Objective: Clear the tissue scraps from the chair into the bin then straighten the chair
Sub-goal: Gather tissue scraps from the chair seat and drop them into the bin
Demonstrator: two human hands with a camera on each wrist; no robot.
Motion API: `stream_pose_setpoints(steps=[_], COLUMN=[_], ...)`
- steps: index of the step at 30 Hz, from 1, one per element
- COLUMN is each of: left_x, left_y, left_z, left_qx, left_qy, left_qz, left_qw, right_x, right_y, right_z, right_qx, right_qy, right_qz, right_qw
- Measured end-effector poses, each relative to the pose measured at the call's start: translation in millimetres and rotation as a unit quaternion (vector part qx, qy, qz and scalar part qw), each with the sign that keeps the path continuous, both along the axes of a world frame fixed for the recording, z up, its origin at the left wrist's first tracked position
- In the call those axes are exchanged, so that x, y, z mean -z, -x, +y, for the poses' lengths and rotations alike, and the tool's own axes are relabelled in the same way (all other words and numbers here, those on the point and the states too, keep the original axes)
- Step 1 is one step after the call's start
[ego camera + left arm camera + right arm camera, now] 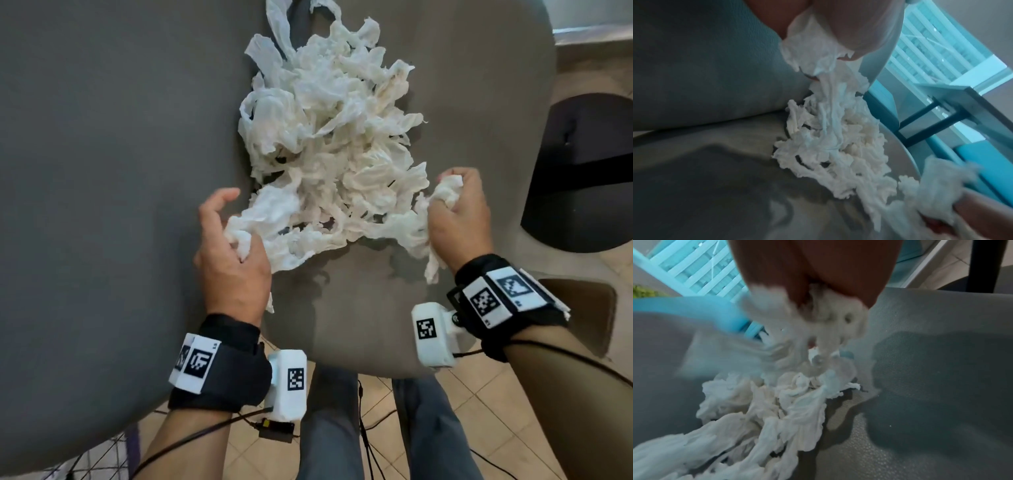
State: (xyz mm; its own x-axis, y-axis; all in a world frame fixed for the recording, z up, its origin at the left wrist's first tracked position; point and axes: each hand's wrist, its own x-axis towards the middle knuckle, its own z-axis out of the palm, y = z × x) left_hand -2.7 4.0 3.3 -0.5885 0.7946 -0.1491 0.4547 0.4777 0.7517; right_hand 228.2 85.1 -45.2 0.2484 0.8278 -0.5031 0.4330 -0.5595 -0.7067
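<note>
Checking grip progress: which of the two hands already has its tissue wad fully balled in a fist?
The right hand: its fingers are curled tight round a wad of tissue scraps. The left hand pinches an edge, forefinger still extended.

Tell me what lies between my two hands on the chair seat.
In the head view, the tissue scraps span from left hand to right hand.

The tissue scraps (329,144) are seen as white to cream. The chair (462,113) is upholstered in plain grey-taupe fabric. Black wristbands (236,373) carry white blocks printed with black-and-white square codes. The floor tiles (455,404) are beige, crossed by pale grout lines.
</note>
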Motion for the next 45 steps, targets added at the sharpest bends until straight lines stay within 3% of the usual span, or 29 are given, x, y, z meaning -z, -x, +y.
stream_pose_setpoints(steps=[5,8,11,13,18,23,28,33,37,41,45], left_x=[29,60,82,82,62,32,10,-10,-4,12,4], left_y=[-18,-24,-27,-28,-24,-27,-40,-68,-87,-93,-108], left_z=[-7,-16,-29,-32,-36,-37,-34,-32,-30,-27,-21], left_qx=[0.079,0.138,0.169,0.151,0.078,-0.008,-0.049,-0.029,0.018,0.048,0.098], left_qy=[0.108,0.202,0.276,0.27,0.174,0.115,0.036,0.052,0.073,0.1,0.074], left_qz=[0.011,0.036,0.089,0.095,0.036,-0.025,-0.03,-0.043,-0.033,-0.051,-0.116], left_qw=[0.991,0.969,0.942,0.946,0.981,0.993,0.998,0.997,0.997,0.993,0.986], right_x=[11,31,48,50,30,12,-3,-19,-13,5,4], right_y=[11,13,9,3,-15,-39,-51,-67,-70,-60,-50], right_z=[3,6,4,1,-15,-32,-37,-38,-37,-39,-42], right_qx=[-0.089,-0.193,-0.242,-0.229,-0.137,-0.037,0.015,0.056,0.055,-0.034,0.009], right_qy=[0.046,0.072,0.085,0.064,-0.005,-0.031,-0.024,0.046,0.077,0.049,0.025], right_qz=[-0.013,-0.096,-0.184,-0.199,-0.117,-0.014,0.12,0.226,0.151,0.039,0.101], right_qw=[0.995,0.974,0.949,0.951,0.984,0.999,0.992,0.971,0.984,0.997,0.995])
